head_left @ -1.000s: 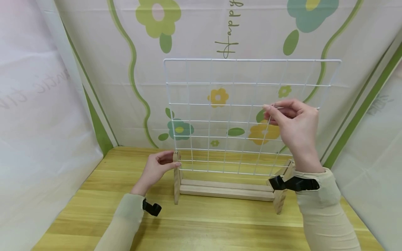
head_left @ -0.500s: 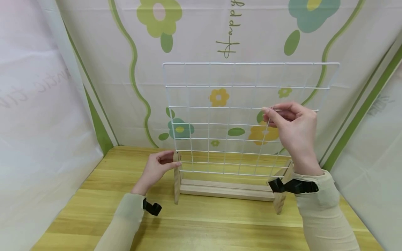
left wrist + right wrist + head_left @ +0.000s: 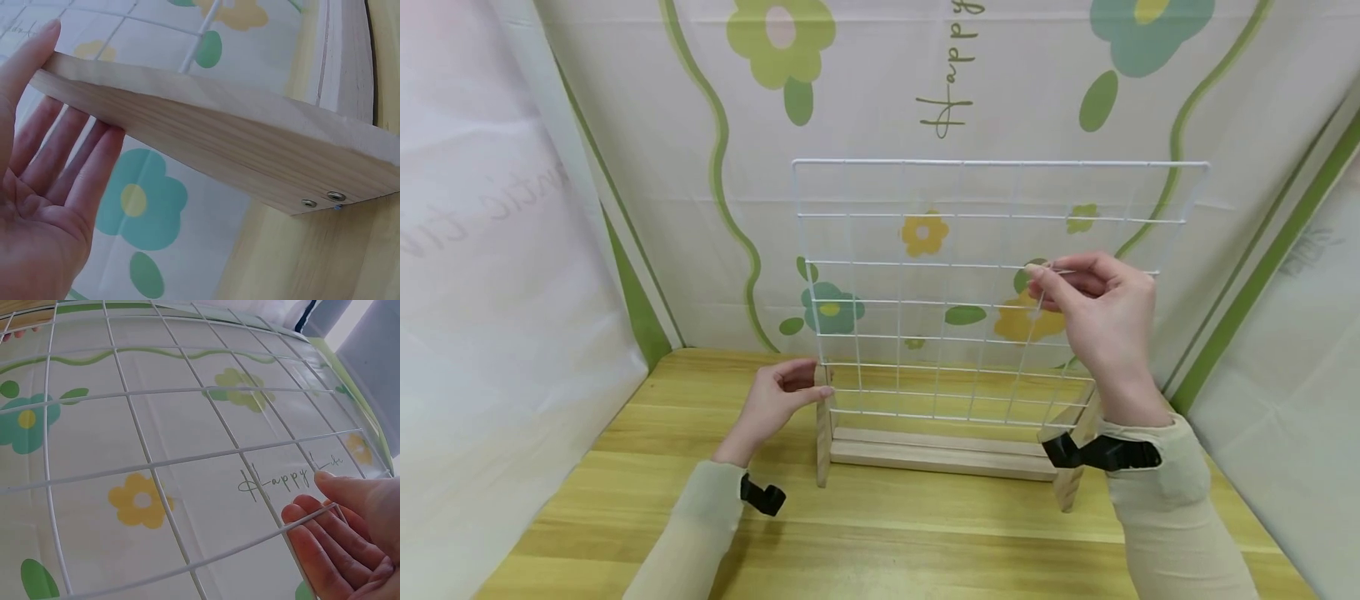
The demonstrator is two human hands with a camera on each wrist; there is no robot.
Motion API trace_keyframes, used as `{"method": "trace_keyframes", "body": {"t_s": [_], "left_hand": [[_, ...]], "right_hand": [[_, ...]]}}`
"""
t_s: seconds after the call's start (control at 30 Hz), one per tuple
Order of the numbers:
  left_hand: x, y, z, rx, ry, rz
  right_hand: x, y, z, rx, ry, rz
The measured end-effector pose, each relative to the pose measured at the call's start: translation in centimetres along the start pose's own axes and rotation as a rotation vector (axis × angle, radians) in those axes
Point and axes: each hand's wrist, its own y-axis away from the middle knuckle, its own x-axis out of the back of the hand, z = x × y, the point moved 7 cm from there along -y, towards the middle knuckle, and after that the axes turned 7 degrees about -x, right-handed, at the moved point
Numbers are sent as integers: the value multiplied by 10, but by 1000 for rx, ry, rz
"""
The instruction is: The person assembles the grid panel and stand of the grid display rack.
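A white wire grid panel (image 3: pixel 1000 162) stands upright in a low wooden stand (image 3: pixel 940 462), between its two side pieces. My right hand (image 3: pixel 1108 312) pinches the grid's wires on the right, at mid height. In the right wrist view, the thumb and fingers of the right hand (image 3: pixel 350 544) are around a wire crossing. The left hand (image 3: pixel 775 408) holds the top of the left wooden side piece (image 3: pixel 823 450) between thumb and fingers. From the left wrist, that side piece (image 3: pixel 206 125) shows two screws (image 3: pixel 336 196) near its lower end. The right side piece is partly hidden behind my right wrist.
The stand rests on a wood-grain table (image 3: pixel 887 550). Behind it rises a pale floral backdrop (image 3: pixel 865 100), with white fabric walls (image 3: pixel 490 292) at both sides. Each sleeve cuff carries a black strap mount (image 3: pixel 763 497).
The grid's top edge has come down a little, and my right hand has lowered with it. My left hand keeps its place on the left side piece.
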Motion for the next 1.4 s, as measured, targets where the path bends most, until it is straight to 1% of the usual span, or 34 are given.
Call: {"method": "trace_keyframes", "body": {"t_s": [0.1, 0.17, 0.23, 0.3, 0.37, 0.4, 0.47, 0.57, 0.67, 0.77, 0.9, 1.0, 1.07, 1.23, 1.3, 1.4], "left_hand": [[-1, -2, 7, -37, 29, -9], [0, -4, 18, -94, 77, 8], [4, -6, 32, -162, 125, 67], [9, -7, 49, -226, 160, 149], [14, -9, 65, -267, 171, 235], [16, -10, 72, -276, 172, 269], [18, -13, 84, -285, 159, 310], [19, -18, 95, -280, 130, 333], [18, -22, 100, -262, 108, 341], [18, -25, 103, -247, 94, 343], [17, -26, 106, -265, 84, 337], [17, -27, 106, -282, 84, 335], [18, -26, 105, -285, 83, 339], [20, -24, 105, -304, 79, 352], [20, -23, 106, -313, 81, 354], [18, -23, 107, -322, 82, 350]], "right_hand": [[2, 2, 4, -10, 8, 7], [2, 3, 6, -22, 26, 5], [2, 4, 8, -26, 52, 4], [1, 4, 10, -25, 65, 0], [1, 5, 10, -18, 75, -2], [0, 5, 10, -14, 77, -1], [0, 6, 11, -10, 85, -2], [-1, 7, 13, -13, 101, -6], [-2, 9, 16, -24, 108, -13], [-2, 9, 17, -36, 91, -19], [-3, 10, 17, -38, 76, -14], [-3, 11, 18, -39, 77, -11], [-3, 11, 19, -46, 52, -19], [1, 19, 27, -112, -115, -28], [8, 24, 29, -125, -183, 1], [24, 33, 30, -109, -246, 69]]}}
